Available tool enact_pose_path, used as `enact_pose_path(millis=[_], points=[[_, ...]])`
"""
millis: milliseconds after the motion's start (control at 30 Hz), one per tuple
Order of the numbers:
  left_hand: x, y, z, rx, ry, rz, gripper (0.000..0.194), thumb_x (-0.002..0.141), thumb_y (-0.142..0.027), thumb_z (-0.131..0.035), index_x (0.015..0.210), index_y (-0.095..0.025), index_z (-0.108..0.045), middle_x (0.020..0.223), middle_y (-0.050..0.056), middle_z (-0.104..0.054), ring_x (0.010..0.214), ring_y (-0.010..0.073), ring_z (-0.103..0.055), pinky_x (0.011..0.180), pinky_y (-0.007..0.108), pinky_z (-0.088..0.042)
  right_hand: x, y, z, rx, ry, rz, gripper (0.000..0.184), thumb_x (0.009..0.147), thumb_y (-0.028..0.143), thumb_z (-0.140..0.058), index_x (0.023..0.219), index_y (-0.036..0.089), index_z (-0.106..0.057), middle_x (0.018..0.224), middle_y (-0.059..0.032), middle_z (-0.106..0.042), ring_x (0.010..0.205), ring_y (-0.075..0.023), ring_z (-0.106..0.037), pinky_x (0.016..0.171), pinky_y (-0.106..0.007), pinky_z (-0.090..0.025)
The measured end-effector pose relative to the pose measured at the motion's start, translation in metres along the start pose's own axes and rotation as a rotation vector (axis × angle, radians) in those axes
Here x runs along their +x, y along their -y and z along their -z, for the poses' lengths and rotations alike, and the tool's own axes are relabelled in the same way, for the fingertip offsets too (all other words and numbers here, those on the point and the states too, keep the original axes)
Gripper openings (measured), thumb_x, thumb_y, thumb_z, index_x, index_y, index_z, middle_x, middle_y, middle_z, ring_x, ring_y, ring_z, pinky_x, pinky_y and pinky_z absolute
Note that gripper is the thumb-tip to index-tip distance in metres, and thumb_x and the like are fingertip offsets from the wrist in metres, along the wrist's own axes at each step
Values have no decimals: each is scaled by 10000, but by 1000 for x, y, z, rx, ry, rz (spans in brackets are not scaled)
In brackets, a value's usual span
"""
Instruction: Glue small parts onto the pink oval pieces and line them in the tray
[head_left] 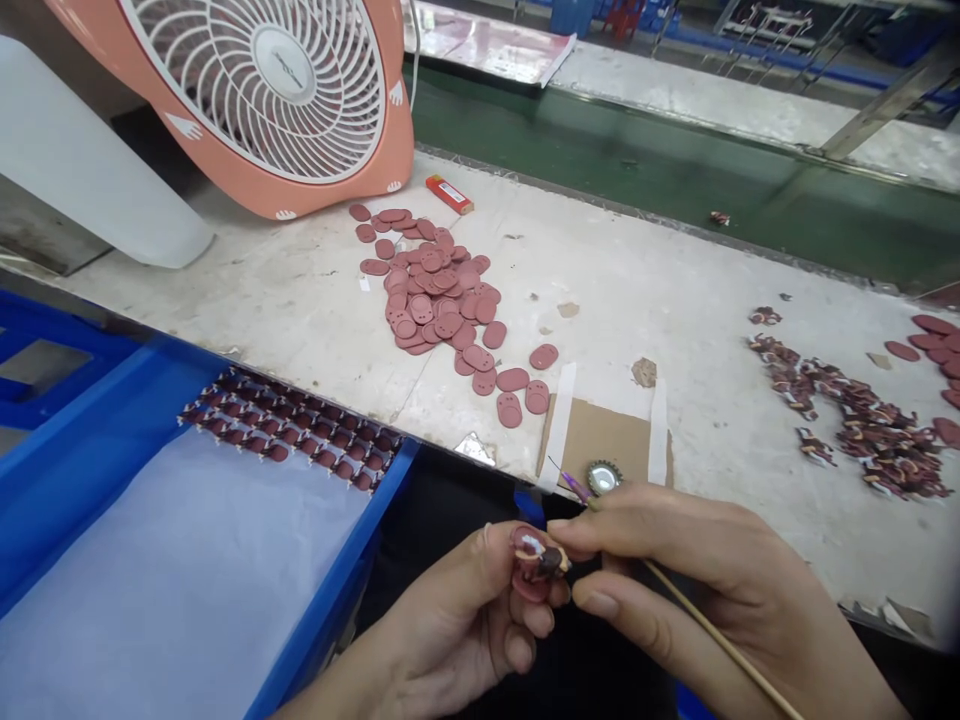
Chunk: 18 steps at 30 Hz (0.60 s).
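My left hand (465,610) is closed, pinching a small painted figurine (551,562) on a dark-red oval base (529,588) between thumb and fingers. Close on its right, my right hand (697,590) has its fingers wrapped round a thin wooden stick (712,630). A purple piece with a fine dark tip (576,487) sticks out beyond those fingers; whether it joins the stick is hidden. The right thumb and index fingertips are at the figurine; I cannot tell if they touch it. Just behind, a bottle cap (604,477) with something whitish inside sits on taped cardboard (600,430).
Loose red oval bases (442,290) are heaped mid-table, a red box (450,194) behind them. Small figurines (862,420) and more ovals (937,345) lie right. An orange fan (285,100) stands back left. Rows of based figurines (292,425) line a blue crate (352,590).
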<state>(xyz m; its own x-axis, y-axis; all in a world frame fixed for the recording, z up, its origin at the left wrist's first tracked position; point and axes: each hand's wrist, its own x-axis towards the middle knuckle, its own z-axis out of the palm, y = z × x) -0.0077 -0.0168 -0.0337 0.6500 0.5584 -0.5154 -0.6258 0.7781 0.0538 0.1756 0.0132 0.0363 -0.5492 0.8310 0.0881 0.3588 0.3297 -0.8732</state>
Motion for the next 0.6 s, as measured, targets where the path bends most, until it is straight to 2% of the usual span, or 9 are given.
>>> enact_pose_path(millis=[167, 333, 500, 600], points=[[1, -2, -7, -4, -81, 3, 382, 463, -432, -952, 606, -134, -761, 540, -10, -691, 442, 36, -630, 381, 70, -470, 9, 3, -5, 114, -49, -37, 162, 943, 112, -679, 1027, 235, -740, 854, 68, -741, 756, -65, -679, 746, -82, -521], [-1, -5, -13, -60, -165, 53, 384, 403, -372, -977, 598, -125, -758, 553, -10, -716, 449, 34, -640, 379, 61, -444, 9, 2, -5, 159, -61, -103, 159, 932, 138, -696, 991, 271, -760, 835, 94, -742, 730, -47, -673, 735, -57, -511], [-3, -3, -11, -174, -178, 59, 359, 415, -306, -976, 634, -108, -772, 557, 10, -736, 474, 63, -679, 400, 68, -479, 10, 0, -5, 210, -41, -216, 109, 932, 201, -696, 908, 280, -768, 805, 90, -734, 712, -60, -675, 682, -95, -510], [-3, -2, -11, -226, -176, 57, 328, 438, -273, -961, 633, -92, -769, 544, 12, -727, 472, 77, -686, 405, 79, -496, 13, -2, -6, 200, -19, -250, 89, 937, 234, -694, 927, 279, -770, 820, 69, -736, 709, -85, -680, 674, -141, -516]])
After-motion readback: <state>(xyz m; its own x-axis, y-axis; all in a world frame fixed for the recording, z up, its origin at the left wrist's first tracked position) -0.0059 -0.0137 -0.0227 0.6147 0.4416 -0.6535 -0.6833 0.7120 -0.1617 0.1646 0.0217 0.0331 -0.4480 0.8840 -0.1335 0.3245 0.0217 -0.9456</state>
